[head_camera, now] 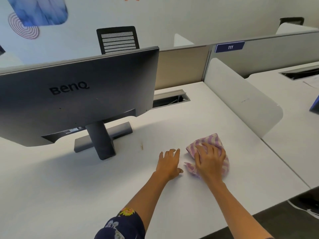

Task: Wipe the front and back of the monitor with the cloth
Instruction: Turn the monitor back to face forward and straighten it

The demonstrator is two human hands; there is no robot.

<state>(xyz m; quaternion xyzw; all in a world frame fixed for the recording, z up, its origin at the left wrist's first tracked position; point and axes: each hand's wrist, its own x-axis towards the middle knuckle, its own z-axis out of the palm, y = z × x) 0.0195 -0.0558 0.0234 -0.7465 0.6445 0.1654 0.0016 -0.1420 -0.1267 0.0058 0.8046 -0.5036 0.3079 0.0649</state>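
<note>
A dark grey BenQ monitor stands at the left of the white desk with its back panel turned toward me; its screen side is hidden. Its stand and flat base rest on the desk. A purple and white striped cloth lies on the desk to the right of the monitor. My right hand lies on top of the cloth with its fingers curled into it. Just left of the cloth, my left hand rests flat on the desk, fingers apart and holding nothing.
A white rounded divider panel borders the desk on the right, with another desk beyond it. An open cable slot sits behind the monitor. A black mesh chair stands past the rear partition. A small brown mark is on the desk near the base.
</note>
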